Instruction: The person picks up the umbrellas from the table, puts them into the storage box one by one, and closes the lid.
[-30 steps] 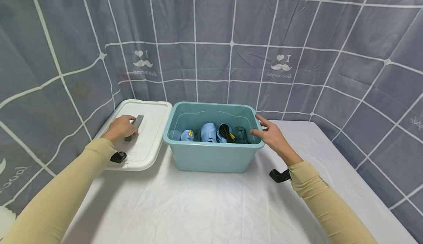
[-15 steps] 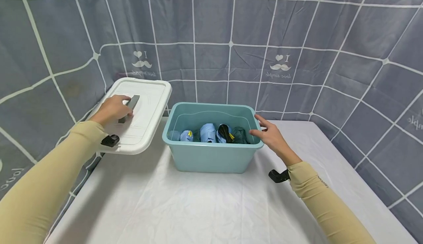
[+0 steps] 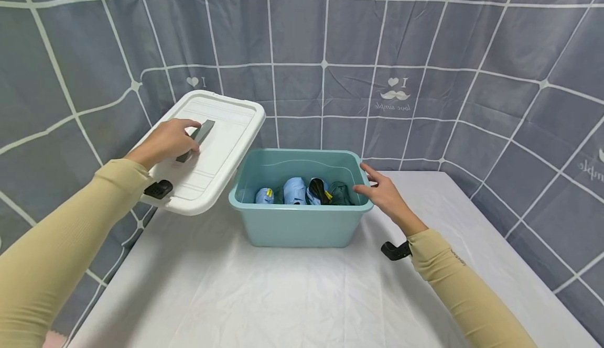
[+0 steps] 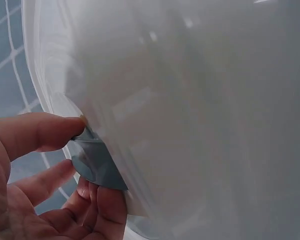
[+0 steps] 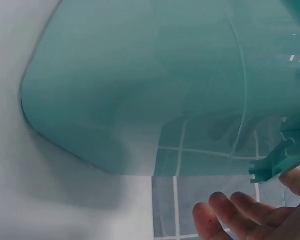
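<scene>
In the head view my left hand (image 3: 169, 141) pinches the grey handle (image 3: 200, 137) of a white plastic lid (image 3: 226, 128). The lid hangs tilted over the table, left of a teal storage bin (image 3: 297, 227). Up close in the left wrist view, thumb and fingers hold the handle (image 4: 102, 162) from both sides. At the bin's right end, my right hand (image 3: 384, 193) rests on the rim with loosely extended fingers. Its lower fingers (image 5: 245, 210) hang free of the bin wall in the right wrist view. Inside the bin lie rolled blue bundles (image 3: 294, 191) and a dark green one (image 3: 340, 193).
A white cloth (image 3: 302, 295) covers the table under the bin. Grey curtains with a white grid (image 3: 302, 91) stand close behind and along both sides. Black wrist cameras (image 3: 395, 251) are strapped below both hands.
My left hand has raised the lid off the table, tilted it and brought it slightly right toward the bin. The right hand stays at the rim, and the bin has barely moved.
</scene>
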Tool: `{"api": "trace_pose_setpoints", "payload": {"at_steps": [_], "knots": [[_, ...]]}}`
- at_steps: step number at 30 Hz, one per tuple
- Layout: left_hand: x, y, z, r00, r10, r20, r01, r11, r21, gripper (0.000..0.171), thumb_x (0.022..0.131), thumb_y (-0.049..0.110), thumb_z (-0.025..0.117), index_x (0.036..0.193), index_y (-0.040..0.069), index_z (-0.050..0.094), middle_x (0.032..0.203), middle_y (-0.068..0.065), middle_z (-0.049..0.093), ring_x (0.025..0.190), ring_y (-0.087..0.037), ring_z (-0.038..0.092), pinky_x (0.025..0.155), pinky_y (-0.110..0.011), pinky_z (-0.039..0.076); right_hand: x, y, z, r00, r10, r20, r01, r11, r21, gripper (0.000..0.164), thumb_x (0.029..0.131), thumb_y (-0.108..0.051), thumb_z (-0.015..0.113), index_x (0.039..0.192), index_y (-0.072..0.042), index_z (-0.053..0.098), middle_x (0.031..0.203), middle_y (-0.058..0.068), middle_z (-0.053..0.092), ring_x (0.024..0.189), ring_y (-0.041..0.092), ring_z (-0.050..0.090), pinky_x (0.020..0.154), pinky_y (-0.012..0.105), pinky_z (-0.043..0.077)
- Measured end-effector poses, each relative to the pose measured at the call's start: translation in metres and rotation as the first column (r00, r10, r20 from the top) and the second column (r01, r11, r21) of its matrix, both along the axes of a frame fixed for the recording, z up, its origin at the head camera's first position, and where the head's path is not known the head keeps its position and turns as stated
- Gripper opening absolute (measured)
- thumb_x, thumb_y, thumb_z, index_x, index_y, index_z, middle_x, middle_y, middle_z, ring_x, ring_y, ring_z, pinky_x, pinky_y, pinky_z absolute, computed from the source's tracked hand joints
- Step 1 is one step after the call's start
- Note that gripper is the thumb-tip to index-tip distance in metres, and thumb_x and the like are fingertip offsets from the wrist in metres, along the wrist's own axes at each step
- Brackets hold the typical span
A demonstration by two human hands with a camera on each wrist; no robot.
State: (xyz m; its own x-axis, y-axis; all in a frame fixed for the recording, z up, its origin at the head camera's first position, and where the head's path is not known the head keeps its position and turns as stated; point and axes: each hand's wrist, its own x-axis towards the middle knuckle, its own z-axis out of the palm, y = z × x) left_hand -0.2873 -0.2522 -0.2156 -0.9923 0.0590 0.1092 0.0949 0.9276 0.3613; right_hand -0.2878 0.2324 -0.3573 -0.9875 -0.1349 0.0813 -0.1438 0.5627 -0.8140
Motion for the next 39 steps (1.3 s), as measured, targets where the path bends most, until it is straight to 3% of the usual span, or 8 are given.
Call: {"api": "trace_pose_setpoints", "payload": {"at_steps": [4, 8, 13, 20, 39], "knots": [[0.001, 0.019, 0.007, 0.999, -0.044, -0.016, 0.044, 0.999, -0.026, 0.07, 0.082, 0.013, 0.068, 0.148, 0.005, 0.048, 0.109, -0.025, 0.065, 0.087, -0.034, 0.059, 0.068, -0.039, 0.045, 0.001, 0.001, 0.001, 1.0, 0.003, 0.005, -0.003, 1.0, -0.009, 0.078, 0.093, -0.036, 0.067, 0.161, -0.03, 0.028, 0.161, 0.022, 0.03, 0.139, 0.042, 0.04, 0.106, 0.058, 0.041], [0.002, 0.039, 0.012, 0.995, -0.099, -0.016, 0.098, 0.994, -0.043, 0.069, 0.081, 0.011, 0.068, 0.147, 0.006, 0.049, 0.104, -0.023, 0.065, 0.081, -0.031, 0.059, 0.061, -0.035, 0.043, 0.002, 0.002, 0.001, 1.0, -0.001, 0.007, 0.001, 1.0, -0.003, 0.078, 0.094, -0.035, 0.067, 0.161, -0.03, 0.027, 0.161, 0.022, 0.03, 0.142, 0.041, 0.038, 0.107, 0.059, 0.04], [0.003, 0.063, 0.016, 0.987, -0.16, -0.01, 0.159, 0.985, -0.066, 0.067, 0.081, 0.007, 0.066, 0.146, 0.007, 0.051, 0.107, -0.022, 0.065, 0.082, -0.029, 0.059, 0.063, -0.035, 0.045, 0.003, 0.003, 0.0, 1.0, -0.002, 0.011, 0.002, 1.0, -0.009, 0.078, 0.094, -0.033, 0.066, 0.161, -0.03, 0.027, 0.162, 0.022, 0.03, 0.145, 0.04, 0.033, 0.109, 0.061, 0.037], [0.001, 0.088, 0.017, 0.975, -0.222, 0.007, 0.222, 0.97, -0.099, 0.067, 0.079, 0.004, 0.063, 0.146, 0.008, 0.053, 0.109, -0.021, 0.064, 0.094, -0.03, 0.057, 0.077, -0.041, 0.045, 0.006, 0.004, 0.001, 1.0, 0.003, 0.013, -0.002, 1.0, -0.025, 0.077, 0.094, -0.037, 0.066, 0.16, -0.033, 0.027, 0.162, 0.021, 0.03, 0.143, 0.039, 0.036, 0.108, 0.06, 0.039], [-0.009, 0.142, -0.002, 0.946, -0.315, 0.071, 0.323, 0.932, -0.165, 0.067, 0.077, -0.002, 0.058, 0.143, 0.01, 0.057, 0.11, -0.017, 0.066, 0.093, -0.027, 0.058, 0.079, -0.038, 0.046, 0.005, 0.006, -0.001, 1.0, -0.011, -0.012, 0.01, 0.999, -0.048, 0.069, 0.1, -0.055, 0.053, 0.16, -0.029, 0.031, 0.159, 0.019, 0.038, 0.144, 0.038, 0.038, 0.111, 0.06, 0.037]]}}
